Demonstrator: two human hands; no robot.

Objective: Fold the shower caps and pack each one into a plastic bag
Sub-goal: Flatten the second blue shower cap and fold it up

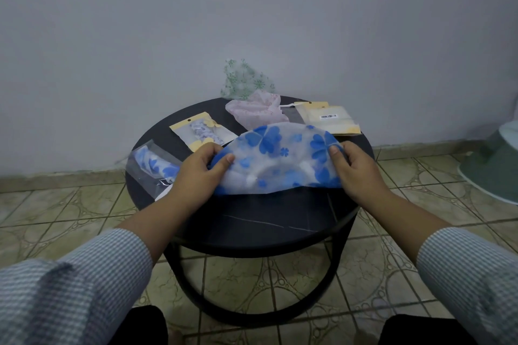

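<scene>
A translucent shower cap with blue flowers [277,161] is folded into a half-moon shape and held over the round black table [269,221]. My left hand [200,173] pinches its left end and my right hand [354,169] pinches its right end. Behind it lie a pink shower cap [256,112] and a green-flowered cap [244,80] at the table's far edge. A clear bag holding a folded blue-flowered cap [152,166] lies at the left. A yellow-edged bag with a packed cap [200,133] sits beside it.
A stack of yellow-edged plastic bags with a barcode label [329,119] lies at the table's back right. A pale green basin [493,165] stands on the tiled floor at the right. A grey wall rises right behind the table.
</scene>
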